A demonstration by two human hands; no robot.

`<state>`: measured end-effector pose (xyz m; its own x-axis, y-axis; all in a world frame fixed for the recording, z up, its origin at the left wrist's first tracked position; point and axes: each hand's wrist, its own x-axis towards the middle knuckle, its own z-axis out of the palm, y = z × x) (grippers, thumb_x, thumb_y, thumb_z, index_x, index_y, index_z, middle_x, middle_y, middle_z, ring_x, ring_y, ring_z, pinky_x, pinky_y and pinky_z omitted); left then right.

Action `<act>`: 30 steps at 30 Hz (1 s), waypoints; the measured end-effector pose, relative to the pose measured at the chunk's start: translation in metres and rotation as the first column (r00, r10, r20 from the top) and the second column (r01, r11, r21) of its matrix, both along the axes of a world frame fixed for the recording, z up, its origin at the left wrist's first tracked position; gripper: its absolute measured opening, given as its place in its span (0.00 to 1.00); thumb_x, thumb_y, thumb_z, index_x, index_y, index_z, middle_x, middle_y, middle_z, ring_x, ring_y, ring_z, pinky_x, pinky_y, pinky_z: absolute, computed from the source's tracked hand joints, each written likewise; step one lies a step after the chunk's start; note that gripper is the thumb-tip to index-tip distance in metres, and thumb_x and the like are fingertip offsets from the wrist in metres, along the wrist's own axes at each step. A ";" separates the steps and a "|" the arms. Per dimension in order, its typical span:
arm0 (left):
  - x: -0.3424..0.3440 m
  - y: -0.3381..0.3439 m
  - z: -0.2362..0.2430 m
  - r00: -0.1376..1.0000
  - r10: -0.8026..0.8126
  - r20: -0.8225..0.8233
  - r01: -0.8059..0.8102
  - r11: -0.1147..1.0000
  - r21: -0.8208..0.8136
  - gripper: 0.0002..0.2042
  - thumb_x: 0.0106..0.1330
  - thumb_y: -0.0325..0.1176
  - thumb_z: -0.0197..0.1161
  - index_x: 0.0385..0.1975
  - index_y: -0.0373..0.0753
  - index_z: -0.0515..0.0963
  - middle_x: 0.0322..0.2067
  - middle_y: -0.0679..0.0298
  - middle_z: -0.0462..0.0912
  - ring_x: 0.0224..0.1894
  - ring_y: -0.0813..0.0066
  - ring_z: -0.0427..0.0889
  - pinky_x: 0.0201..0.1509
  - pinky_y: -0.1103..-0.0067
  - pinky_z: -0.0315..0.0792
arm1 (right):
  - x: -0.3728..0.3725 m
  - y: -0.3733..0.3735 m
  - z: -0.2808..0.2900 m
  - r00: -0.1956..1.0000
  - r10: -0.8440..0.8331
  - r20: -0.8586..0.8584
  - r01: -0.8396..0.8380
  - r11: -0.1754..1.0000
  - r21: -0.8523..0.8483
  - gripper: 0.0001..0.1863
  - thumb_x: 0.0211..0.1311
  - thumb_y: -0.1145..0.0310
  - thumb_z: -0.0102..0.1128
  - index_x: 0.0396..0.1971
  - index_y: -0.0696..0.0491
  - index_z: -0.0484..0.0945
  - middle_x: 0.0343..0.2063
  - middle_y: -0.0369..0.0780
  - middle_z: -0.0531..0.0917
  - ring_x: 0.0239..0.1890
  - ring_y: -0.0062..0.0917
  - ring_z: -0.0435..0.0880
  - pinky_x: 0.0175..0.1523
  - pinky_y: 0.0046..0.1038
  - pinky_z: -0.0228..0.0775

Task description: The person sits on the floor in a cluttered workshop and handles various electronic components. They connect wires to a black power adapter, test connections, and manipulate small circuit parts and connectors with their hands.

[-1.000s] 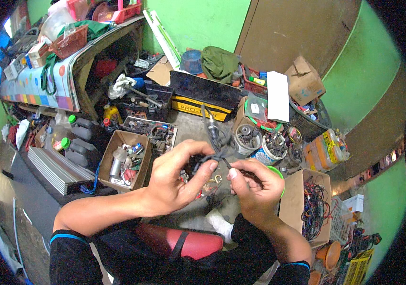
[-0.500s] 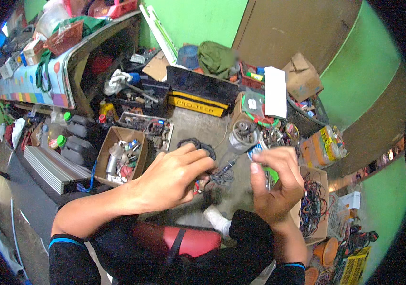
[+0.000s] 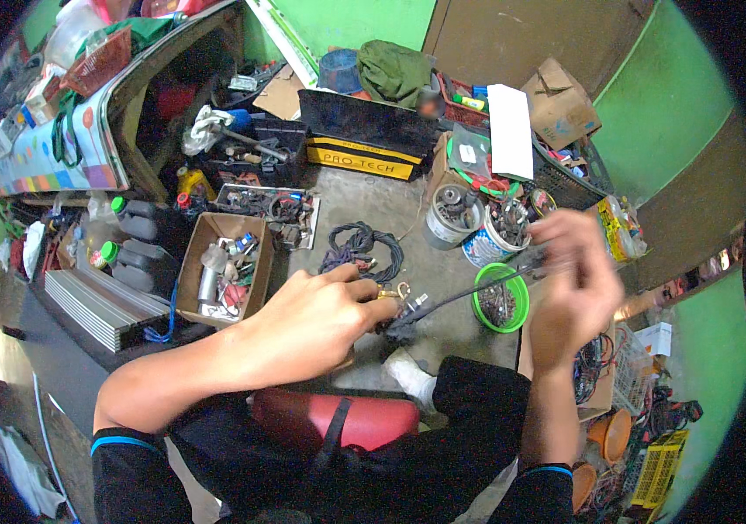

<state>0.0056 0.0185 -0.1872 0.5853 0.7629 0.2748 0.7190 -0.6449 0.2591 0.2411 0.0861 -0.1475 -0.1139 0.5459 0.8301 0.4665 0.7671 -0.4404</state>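
Note:
My left hand (image 3: 316, 319), fingers closed, holds a bunch of dark cable (image 3: 404, 328) with small metal and brass fittings (image 3: 412, 304) beside its fingertips. My right hand (image 3: 578, 279), blurred by motion, is raised at the right, closed on the black cable (image 3: 452, 299) that stretches from the left hand. A coil of dark cable (image 3: 351, 247) lies on the concrete floor beyond my left hand. A green bowl (image 3: 521, 301) of small metal parts stands under the stretched cable. My white-socked foot (image 3: 412, 375) is below.
A cardboard box (image 3: 188, 266) of parts, black jugs (image 3: 141, 272) and finned metal pieces (image 3: 93, 310) are at the left. A yellow-fronted toolbox (image 3: 364, 140) stands at the back. Buckets (image 3: 452, 227) of parts and a crate (image 3: 569, 179) are to the right. A loaded table (image 3: 58, 157) fills the upper left.
My right hand has moved up and to the right, drawing the cable out straighter. My left hand has turned back-upward and stays near the middle. The coil and green bowl are now more exposed.

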 end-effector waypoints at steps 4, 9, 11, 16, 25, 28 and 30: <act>-0.002 0.006 0.020 0.982 0.049 0.181 -0.049 0.999 -0.001 0.27 0.30 0.25 0.62 0.39 0.35 0.73 0.31 0.57 0.73 0.37 0.53 0.72 0.37 0.65 0.72 | 0.027 0.017 0.000 0.829 0.003 -0.559 -0.168 0.955 -0.245 0.05 0.63 0.75 0.52 0.31 0.59 0.76 0.31 0.38 0.79 0.35 0.21 0.76 0.44 0.22 0.68; 0.004 0.000 0.021 0.994 0.077 0.081 -0.077 0.997 0.003 0.25 0.40 0.25 0.66 0.43 0.39 0.70 0.38 0.57 0.71 0.44 0.55 0.71 0.32 0.67 0.75 | -0.005 0.002 -0.008 0.969 -0.020 -0.245 -0.001 0.996 -0.085 0.10 0.55 0.79 0.53 0.39 0.58 0.75 0.37 0.41 0.79 0.42 0.25 0.77 0.49 0.27 0.68; 0.004 -0.001 0.024 0.994 0.079 0.075 -0.077 0.997 -0.027 0.26 0.40 0.25 0.66 0.44 0.39 0.70 0.39 0.57 0.71 0.44 0.54 0.71 0.32 0.66 0.75 | -0.003 -0.003 0.000 0.975 0.016 0.223 -0.047 0.989 0.137 0.10 0.52 0.78 0.56 0.37 0.57 0.76 0.40 0.42 0.79 0.41 0.31 0.78 0.48 0.30 0.70; 0.003 -0.004 0.025 0.990 0.107 0.097 -0.104 0.994 -0.040 0.26 0.39 0.23 0.64 0.44 0.38 0.70 0.38 0.57 0.70 0.43 0.54 0.71 0.32 0.66 0.75 | -0.016 -0.015 -0.002 0.766 0.428 0.480 -0.376 0.903 -0.205 0.08 0.51 0.72 0.63 0.33 0.54 0.79 0.34 0.41 0.81 0.38 0.33 0.80 0.46 0.31 0.72; 0.006 0.000 0.018 0.959 0.105 0.264 -0.107 0.994 -0.009 0.21 0.43 0.19 0.59 0.42 0.34 0.70 0.33 0.54 0.68 0.39 0.50 0.69 0.39 0.64 0.67 | -0.014 -0.016 -0.010 0.800 0.458 0.388 -0.351 0.881 -0.317 0.12 0.45 0.77 0.65 0.34 0.55 0.79 0.30 0.41 0.79 0.33 0.34 0.80 0.36 0.31 0.73; 0.008 0.000 0.016 0.974 0.058 0.219 -0.055 0.998 -0.020 0.16 0.53 0.27 0.60 0.43 0.38 0.69 0.34 0.56 0.68 0.38 0.53 0.70 0.32 0.66 0.70 | -0.011 -0.014 -0.012 0.800 0.416 0.433 -0.336 0.908 -0.251 0.14 0.42 0.82 0.61 0.34 0.55 0.79 0.29 0.42 0.78 0.31 0.34 0.79 0.35 0.31 0.72; 0.006 0.002 0.012 0.989 0.003 0.148 0.002 0.999 -0.037 0.12 0.62 0.36 0.58 0.43 0.40 0.70 0.34 0.58 0.69 0.38 0.57 0.72 0.27 0.67 0.72 | -0.012 -0.015 -0.008 0.813 0.356 0.462 -0.313 0.935 -0.170 0.16 0.40 0.85 0.57 0.32 0.56 0.79 0.27 0.42 0.77 0.30 0.35 0.78 0.35 0.31 0.71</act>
